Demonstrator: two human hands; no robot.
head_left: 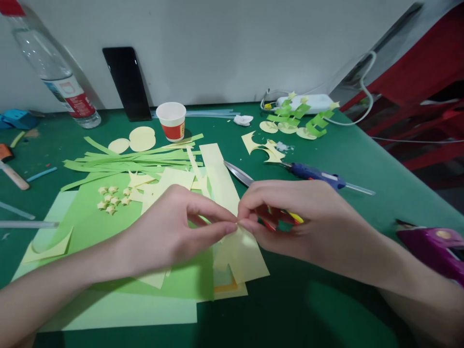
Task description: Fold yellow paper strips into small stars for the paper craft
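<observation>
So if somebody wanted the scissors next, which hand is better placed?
Probably the right hand: it partly hides the scissors, whose red and yellow handles show past it. The left hand looks farther off, over the bright green sheet.

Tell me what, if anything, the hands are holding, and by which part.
Cannot be told: the left hand and right hand pinch closed, fingertips meeting over the pale yellow strip; anything between them is too small or hidden.
</observation>
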